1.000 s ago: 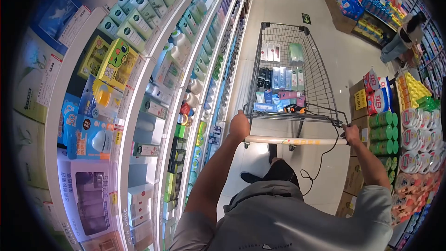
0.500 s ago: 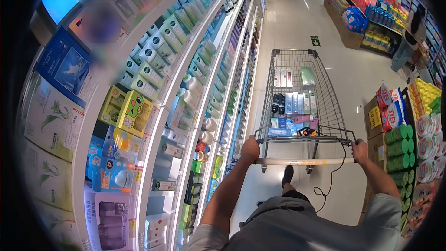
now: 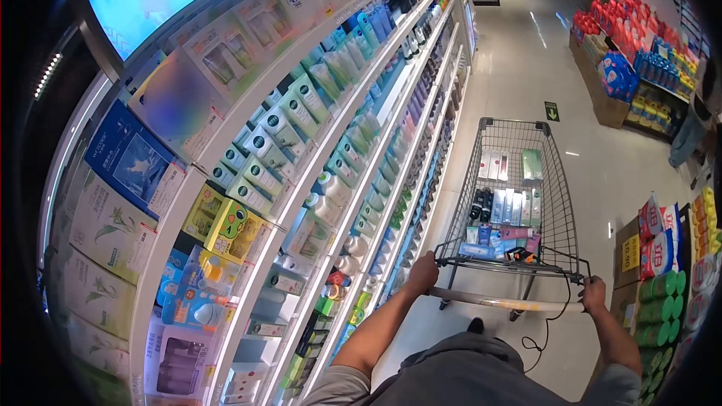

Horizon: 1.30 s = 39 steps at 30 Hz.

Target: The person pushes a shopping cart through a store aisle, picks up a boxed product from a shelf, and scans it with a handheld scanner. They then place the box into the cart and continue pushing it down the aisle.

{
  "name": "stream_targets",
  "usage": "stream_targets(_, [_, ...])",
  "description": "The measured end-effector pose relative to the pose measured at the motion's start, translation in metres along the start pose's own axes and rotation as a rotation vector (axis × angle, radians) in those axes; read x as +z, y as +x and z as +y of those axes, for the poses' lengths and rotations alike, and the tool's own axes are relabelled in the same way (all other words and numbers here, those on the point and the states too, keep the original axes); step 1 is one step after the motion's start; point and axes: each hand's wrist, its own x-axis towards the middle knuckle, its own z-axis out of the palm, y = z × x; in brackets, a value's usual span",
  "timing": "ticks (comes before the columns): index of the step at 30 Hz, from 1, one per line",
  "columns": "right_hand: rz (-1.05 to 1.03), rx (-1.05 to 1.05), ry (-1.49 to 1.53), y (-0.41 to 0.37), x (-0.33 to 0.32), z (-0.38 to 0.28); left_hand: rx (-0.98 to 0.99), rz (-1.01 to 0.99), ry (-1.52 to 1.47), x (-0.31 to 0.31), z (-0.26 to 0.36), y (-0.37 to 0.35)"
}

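Note:
A wire shopping cart [image 3: 514, 123] stands in front of me. My left hand [image 3: 423, 274] is closed round the left end of its pale handlebar [image 3: 492, 302], beside the left frame bracket. At the other end my right hand [image 3: 594, 295] is wrapped round the right corner of the handle. In the basket lie several white boxes [image 3: 514, 207], a green pack [image 3: 532, 165], dark bottles [image 3: 481, 204] and coloured tubes [image 3: 517, 233]. A thin black cord [image 3: 536, 343] dangles from the cart near my right hand.
Long shelves [image 3: 301, 214] of tubes, bottles and boxed toiletries run close along the left. To the right stand stacked green canisters [image 3: 660, 297] and detergent bags [image 3: 656, 254]. Further off are a display of red bottles [image 3: 624, 19] and a person [image 3: 696, 124]. A floor arrow [image 3: 552, 111] marks the aisle.
My view has turned toward the left shelves, so the cart and both hands appear further right and lower. Both hands keep their grip on the cart.

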Motion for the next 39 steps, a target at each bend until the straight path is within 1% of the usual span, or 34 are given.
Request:
stream_targets(5, [0.067,-0.093,-0.045,0.041,-0.001,-0.005,0.071,0.087,-0.001,0.009,0.009,0.044])
stream_targets(6, [0.067,-0.099,-0.049,0.048,-0.002,-0.006,0.034,0.068,-0.037,0.012,0.009,0.054])
stream_targets(13, [0.074,-0.121,-0.053,0.090,-0.015,-0.023,0.014,0.089,-0.035,0.018,0.036,0.097])
stream_targets(15, [0.071,-0.104,-0.048,0.103,-0.020,-0.019,-0.006,0.069,-0.028,0.019,0.047,0.104])
stream_targets(18, [0.131,-0.158,-0.108,0.125,-0.026,-0.010,0.007,0.066,-0.010,0.018,0.067,0.107])
stream_targets(19, [0.132,-0.136,-0.071,0.128,-0.030,-0.010,-0.037,0.031,0.030,0.016,0.076,0.109])
stream_targets(21, [0.121,-0.045,-0.028,0.127,-0.038,-0.027,-0.039,0.028,0.017,0.025,0.077,0.118])
stream_targets(22, [0.120,-0.031,-0.062,0.122,-0.045,-0.040,-0.031,0.023,0.021,0.029,0.078,0.121])
stream_targets(23, [0.124,-0.084,-0.140,0.132,-0.046,-0.027,0.005,0.041,0.017,0.035,0.077,0.123])
stream_targets(24, [0.114,-0.081,-0.155,0.143,-0.046,-0.015,0.035,0.060,0.008,0.040,0.077,0.126])
stream_targets(26, [0.100,-0.037,-0.228,0.133,-0.054,-0.038,-0.004,0.028,0.014,0.034,0.092,0.126])
stream_targets(28, [0.069,0.020,-0.175,0.142,-0.053,-0.031,-0.028,-0.010,-0.026,0.037,0.091,0.134])
stream_targets(30, [0.078,0.105,-0.082,0.135,-0.052,-0.050,0.003,-0.008,-0.050,0.037,0.090,0.139])
stream_targets(31, [0.072,0.116,-0.098,0.136,-0.053,-0.052,0.052,-0.001,-0.083,0.041,0.084,0.143])
stream_targets(32, [0.059,0.131,-0.117,0.135,-0.052,-0.052,0.067,-0.007,-0.037,0.039,0.086,0.144])
stream_targets(34, [0.047,0.149,-0.129,0.136,-0.051,-0.057,-0.001,-0.026,-0.051,0.037,0.090,0.147])
stream_targets(39, [0.045,0.155,-0.154,0.134,-0.048,-0.067,0.004,-0.073,-0.095,0.033,0.091,0.157])
